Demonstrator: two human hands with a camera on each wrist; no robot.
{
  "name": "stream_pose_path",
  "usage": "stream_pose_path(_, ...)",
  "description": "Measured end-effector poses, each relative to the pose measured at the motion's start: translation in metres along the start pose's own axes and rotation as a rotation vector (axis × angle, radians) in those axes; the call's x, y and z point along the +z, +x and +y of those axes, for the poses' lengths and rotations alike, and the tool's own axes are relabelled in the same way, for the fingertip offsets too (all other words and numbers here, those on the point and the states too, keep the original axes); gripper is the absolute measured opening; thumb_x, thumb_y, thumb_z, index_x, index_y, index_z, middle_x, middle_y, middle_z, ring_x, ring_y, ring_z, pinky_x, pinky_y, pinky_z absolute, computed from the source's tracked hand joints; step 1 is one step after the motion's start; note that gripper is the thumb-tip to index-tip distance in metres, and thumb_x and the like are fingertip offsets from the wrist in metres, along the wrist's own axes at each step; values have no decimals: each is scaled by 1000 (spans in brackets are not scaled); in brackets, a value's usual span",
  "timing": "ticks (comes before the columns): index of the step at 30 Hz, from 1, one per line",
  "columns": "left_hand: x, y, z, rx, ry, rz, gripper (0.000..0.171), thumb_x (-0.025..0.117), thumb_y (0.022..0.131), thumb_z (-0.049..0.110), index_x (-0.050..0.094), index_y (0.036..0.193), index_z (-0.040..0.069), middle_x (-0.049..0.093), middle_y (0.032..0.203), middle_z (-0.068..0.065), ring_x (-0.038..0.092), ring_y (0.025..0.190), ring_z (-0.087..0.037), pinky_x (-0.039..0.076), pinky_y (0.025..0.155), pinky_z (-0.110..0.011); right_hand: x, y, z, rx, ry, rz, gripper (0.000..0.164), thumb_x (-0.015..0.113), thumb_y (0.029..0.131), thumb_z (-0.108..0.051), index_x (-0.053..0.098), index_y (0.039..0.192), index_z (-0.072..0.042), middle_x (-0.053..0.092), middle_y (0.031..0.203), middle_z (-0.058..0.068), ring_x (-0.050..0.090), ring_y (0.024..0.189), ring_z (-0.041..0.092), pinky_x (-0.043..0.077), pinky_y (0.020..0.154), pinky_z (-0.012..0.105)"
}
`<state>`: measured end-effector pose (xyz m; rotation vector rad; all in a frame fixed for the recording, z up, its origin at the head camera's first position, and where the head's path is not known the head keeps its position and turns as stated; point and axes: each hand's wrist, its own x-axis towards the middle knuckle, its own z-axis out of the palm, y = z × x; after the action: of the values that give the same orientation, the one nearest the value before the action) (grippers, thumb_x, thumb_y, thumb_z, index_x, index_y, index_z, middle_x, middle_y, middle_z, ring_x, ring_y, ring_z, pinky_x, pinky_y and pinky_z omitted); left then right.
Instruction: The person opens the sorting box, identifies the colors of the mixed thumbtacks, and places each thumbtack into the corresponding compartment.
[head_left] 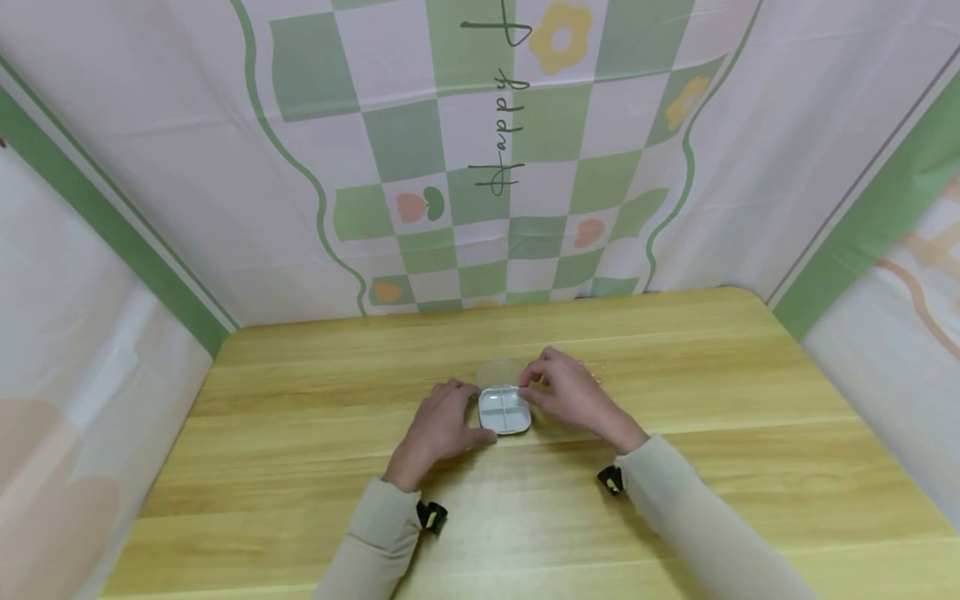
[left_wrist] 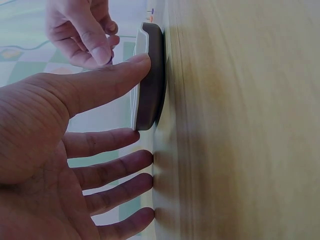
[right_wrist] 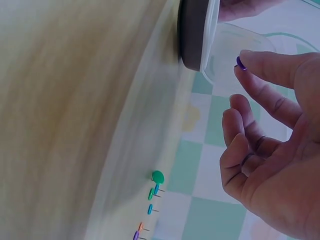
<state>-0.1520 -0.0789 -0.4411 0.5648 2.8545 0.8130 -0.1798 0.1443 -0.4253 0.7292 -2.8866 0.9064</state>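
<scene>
A small case [head_left: 505,410] with a white four-compartment inside and a dark outer side stands on the table, its clear lid [head_left: 498,372] folded back. At its left side is my left hand [head_left: 441,423], fingers spread and fairly straight. The left thumb lies at the case's near edge and the index fingertip at its side. My right hand [head_left: 572,395] is over the right rim of the case, pinching a purple thumbtack [right_wrist: 241,63] between thumb and index finger. The other right fingers are curled toward the palm.
Several loose thumbtacks, among them a green one [right_wrist: 158,176] and an orange one [right_wrist: 141,226], lie on the wooden table [head_left: 300,467] to the right of the case. A patterned cloth [head_left: 480,150] hangs behind the table and at both sides.
</scene>
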Motion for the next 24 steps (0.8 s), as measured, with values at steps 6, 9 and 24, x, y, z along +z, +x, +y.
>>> stream_pose_path(6,0,0,1,-5,1,-3,69,75,70,45,54,124,7,53,118,-7,47,106,-24,38,89,-40,5,1,0,-8,3,-6,7,68,81,-25,65,86,-22,53,86,-5,49,78,14,39,71,32)
stream_pose_path(9,-1,-1,1,-8,0,-3,69,75,70,44,54,124,7,53,118,-7,47,106,-24,38,88,-40,6,1,0,-8,-4,-11,6,68,81,-25,65,85,-22,53,84,-6,49,78,13,39,70,31)
stream_pose_path(24,-2,0,1,-14,-3,-7,68,75,71,44,53,124,7,53,118,-7,47,106,-24,38,89,-40,12,2,-2,47,-26,-32,6,68,81,-26,64,85,-22,52,83,-5,48,76,12,39,69,32)
